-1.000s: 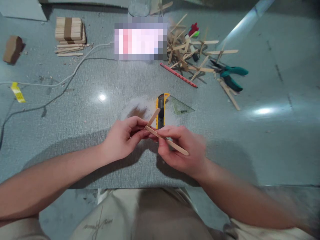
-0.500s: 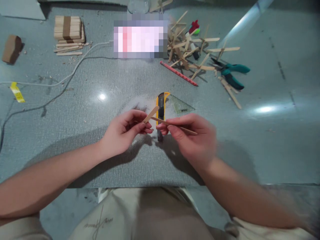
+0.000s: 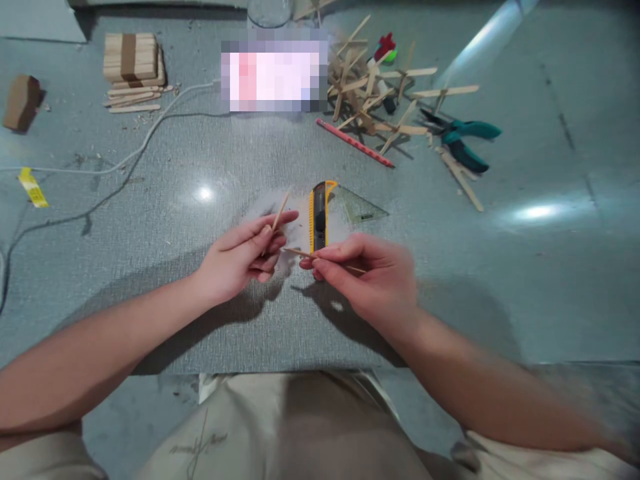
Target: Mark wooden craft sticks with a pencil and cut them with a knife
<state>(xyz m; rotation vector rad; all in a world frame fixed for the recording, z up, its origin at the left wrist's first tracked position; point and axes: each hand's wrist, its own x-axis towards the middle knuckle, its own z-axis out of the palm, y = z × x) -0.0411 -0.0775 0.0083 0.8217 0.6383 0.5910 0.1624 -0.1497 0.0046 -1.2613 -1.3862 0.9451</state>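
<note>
My left hand (image 3: 250, 253) pinches a thin wooden stick (image 3: 281, 212) that points up and away from me, its index finger stretched out beside it. In my right hand (image 3: 373, 277) a second wooden stick (image 3: 300, 253) is gripped between thumb and fingers, its tip pointing left toward my left hand. The two sticks are apart. Just beyond my right fingertips lies a yellow and black utility knife (image 3: 319, 213), its near end hidden by that hand. A clear green set square (image 3: 364, 208) rests right of the knife.
Crossed wooden sticks (image 3: 367, 87) are piled at the back, near a red pencil (image 3: 355, 143) and teal pliers (image 3: 465, 143). Bundled sticks (image 3: 131, 59) and a brown block (image 3: 23, 103) lie back left. A white cable (image 3: 150, 133) runs to a blurred-out rectangle (image 3: 275, 73).
My left hand has turned its stick steeper and edge-on, and its index finger has straightened. My right hand has shifted slightly left and nearer to me with its stick.
</note>
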